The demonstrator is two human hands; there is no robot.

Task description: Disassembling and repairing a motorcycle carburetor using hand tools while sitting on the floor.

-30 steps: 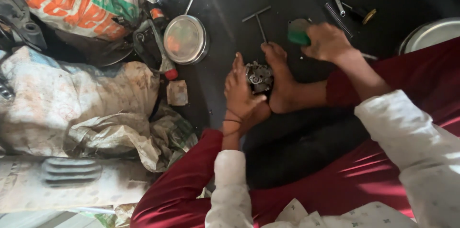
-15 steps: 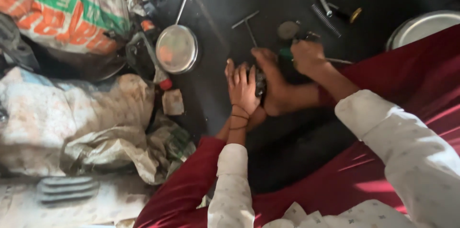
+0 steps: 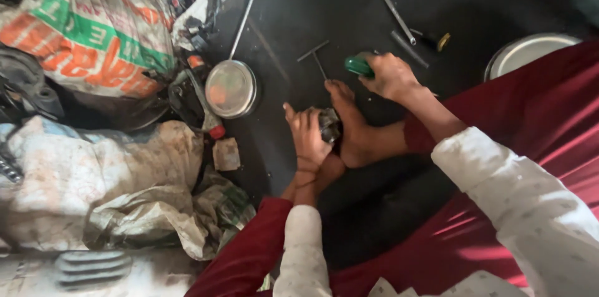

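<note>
Hands work low over a dark floor in the head view. The left hand (image 3: 307,138) is curled around a small grey metal part (image 3: 329,125), which sits near the middle of the scene, pressed between that hand and a bare foot (image 3: 350,128) just to its right. The right hand (image 3: 390,75) lies farther off and to the right, its fingers closed round the green handle (image 3: 359,66) of a tool; the tool's working end is hidden. A thin T-shaped wrench (image 3: 315,58) lies on the floor just left of the green handle, touching neither hand. Farther left stands a round metal bowl (image 3: 231,89) with a long thin rod (image 3: 244,17) running away from it. A slim spanner (image 3: 395,12) lies at the far side, and the rim of a metal plate (image 3: 525,51) shows at the far right beside dark red cloth (image 3: 530,122). Printed sacks (image 3: 87,35) and crumpled dirty cloth (image 3: 93,191) fill the left.
</note>
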